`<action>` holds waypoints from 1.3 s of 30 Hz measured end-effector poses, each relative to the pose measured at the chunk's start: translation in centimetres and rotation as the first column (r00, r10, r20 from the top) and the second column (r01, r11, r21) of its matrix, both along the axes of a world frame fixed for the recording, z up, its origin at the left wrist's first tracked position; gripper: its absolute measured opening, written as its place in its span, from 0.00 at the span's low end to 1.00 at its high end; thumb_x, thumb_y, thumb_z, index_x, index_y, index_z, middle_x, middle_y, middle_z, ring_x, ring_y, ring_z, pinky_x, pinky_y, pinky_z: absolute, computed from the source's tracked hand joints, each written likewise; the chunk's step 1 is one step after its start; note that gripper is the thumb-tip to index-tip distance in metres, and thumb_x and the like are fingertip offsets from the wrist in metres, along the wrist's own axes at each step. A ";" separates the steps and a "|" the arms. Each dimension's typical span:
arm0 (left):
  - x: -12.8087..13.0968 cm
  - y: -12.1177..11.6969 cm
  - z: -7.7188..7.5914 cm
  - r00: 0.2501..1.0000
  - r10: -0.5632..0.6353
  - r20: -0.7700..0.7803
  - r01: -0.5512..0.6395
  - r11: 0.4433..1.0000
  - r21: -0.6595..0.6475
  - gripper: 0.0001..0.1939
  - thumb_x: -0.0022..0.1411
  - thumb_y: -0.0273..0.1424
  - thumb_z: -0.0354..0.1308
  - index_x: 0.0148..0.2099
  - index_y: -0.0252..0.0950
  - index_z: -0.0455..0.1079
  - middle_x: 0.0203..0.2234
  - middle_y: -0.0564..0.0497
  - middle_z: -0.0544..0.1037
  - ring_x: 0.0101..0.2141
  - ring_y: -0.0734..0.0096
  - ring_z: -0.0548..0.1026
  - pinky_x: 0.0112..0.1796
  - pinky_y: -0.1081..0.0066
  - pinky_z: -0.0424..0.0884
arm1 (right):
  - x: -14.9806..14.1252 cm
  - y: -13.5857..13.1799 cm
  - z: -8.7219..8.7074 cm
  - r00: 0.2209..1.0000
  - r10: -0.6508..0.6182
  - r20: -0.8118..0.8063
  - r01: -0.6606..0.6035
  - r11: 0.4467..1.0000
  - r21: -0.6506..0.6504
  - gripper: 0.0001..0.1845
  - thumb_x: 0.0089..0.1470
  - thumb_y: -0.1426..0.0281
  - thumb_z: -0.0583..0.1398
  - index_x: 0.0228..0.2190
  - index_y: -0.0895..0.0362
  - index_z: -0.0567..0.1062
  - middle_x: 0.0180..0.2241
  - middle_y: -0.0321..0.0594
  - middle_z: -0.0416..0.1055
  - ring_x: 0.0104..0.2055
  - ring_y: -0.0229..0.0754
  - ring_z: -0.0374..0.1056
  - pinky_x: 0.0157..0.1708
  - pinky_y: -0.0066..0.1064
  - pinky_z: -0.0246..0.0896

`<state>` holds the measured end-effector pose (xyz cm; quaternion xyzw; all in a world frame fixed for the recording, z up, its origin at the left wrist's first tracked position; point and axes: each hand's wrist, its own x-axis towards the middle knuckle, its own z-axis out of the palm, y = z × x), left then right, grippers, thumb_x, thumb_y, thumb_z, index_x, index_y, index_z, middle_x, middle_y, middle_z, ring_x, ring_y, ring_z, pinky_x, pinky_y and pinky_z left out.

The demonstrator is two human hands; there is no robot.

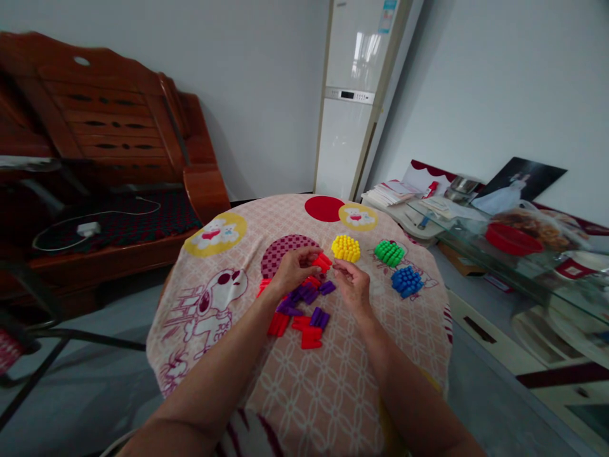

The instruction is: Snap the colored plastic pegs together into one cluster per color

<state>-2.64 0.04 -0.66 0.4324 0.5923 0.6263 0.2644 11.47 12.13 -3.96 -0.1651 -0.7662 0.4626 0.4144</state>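
Over the table, my left hand [294, 271] is closed on a small cluster of red plastic building pieces [322, 262]. The fingers of my right hand [354, 287] are pinched together at the right end of that cluster, and their tips partly cover what they grip. Below and between my hands lie loose purple tube-shaped pieces [320, 317] and more red pieces [311, 337], several of them joined in short rows. My left hand and forearm hide part of this pile.
Beyond my right hand stand knobbly clusters in yellow [346, 249], green [389, 253] and blue [406, 282]. A patterned cloth covers the round table [328, 400]. To the right is a glass-topped cabinet [457, 219] with papers and a red bowl [514, 238]; a wooden bench [114, 127] stands left.
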 end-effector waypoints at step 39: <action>-8.9 -7.1 -0.1 0.856 0.103 -0.507 -0.345 0.844 -0.410 0.15 0.50 0.40 0.59 0.34 0.34 0.80 0.21 0.52 0.79 0.25 0.69 0.74 0.28 0.74 0.66 | 3.2 5.0 2.0 0.446 -0.614 0.652 0.233 0.782 0.577 0.14 0.61 0.66 0.55 0.40 0.59 0.78 0.38 0.49 0.77 0.43 0.46 0.71 0.39 0.31 0.57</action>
